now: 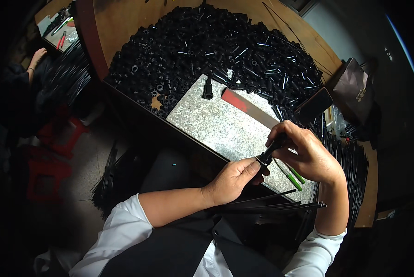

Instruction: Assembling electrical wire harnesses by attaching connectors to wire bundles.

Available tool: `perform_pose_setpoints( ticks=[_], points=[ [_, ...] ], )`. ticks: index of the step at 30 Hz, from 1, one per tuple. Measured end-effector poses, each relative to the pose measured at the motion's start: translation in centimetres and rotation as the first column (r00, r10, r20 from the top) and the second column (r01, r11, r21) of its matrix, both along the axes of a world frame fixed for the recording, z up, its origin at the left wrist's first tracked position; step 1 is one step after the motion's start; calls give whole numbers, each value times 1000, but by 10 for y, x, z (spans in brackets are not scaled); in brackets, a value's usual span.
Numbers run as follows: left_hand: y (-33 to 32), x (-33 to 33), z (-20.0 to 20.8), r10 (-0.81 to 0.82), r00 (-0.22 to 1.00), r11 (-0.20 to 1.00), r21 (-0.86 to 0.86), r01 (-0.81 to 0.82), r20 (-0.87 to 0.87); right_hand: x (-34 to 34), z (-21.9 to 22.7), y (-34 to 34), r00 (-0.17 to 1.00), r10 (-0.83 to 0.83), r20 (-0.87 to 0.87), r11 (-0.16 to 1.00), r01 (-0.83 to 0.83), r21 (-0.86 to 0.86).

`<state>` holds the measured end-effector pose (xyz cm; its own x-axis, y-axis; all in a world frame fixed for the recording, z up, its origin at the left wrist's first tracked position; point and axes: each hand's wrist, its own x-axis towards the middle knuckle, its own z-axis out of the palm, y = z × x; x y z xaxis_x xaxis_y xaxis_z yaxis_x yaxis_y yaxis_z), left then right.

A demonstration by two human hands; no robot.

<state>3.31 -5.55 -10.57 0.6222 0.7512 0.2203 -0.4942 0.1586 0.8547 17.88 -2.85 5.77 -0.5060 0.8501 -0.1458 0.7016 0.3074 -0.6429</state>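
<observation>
Near the front edge of the speckled board point(207, 122), both hands meet at a black tubular plastic part point(267, 157). My left hand point(237, 180) is closed round its lower end, thumb on top. From above, my right hand point(310, 154) grips its upper end with bent fingers, which hide much of it. Beneath the hands lies a green-handled tool point(292, 175), partly covered. A flat bar point(248, 108), red at one end and grey at the other, slants across the board. Left of it sits another black tubular part point(208, 90).
A large heap of small black parts point(207, 41) covers the table's back. A dark paper bag point(354, 85) stands right, beside a dark flat rectangular object point(315, 102). Long thin black rods point(280, 207) stick out by my lap. Far left are red stools point(54, 138) and another person's hand point(38, 56).
</observation>
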Motion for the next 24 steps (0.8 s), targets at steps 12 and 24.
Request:
perform_pose_setpoints(
  ticks=[12, 24],
  points=[
    [5, 1, 0, -3, 1000, 997, -82, 5, 31, 12, -26, -2, 900, -363, -241, 903, 276, -328],
    [10, -1, -8, 49, 996, 980, -199, -33, 75, 20, -74, -16, 957, -226, -185, 972, 210, -103]
  ],
)
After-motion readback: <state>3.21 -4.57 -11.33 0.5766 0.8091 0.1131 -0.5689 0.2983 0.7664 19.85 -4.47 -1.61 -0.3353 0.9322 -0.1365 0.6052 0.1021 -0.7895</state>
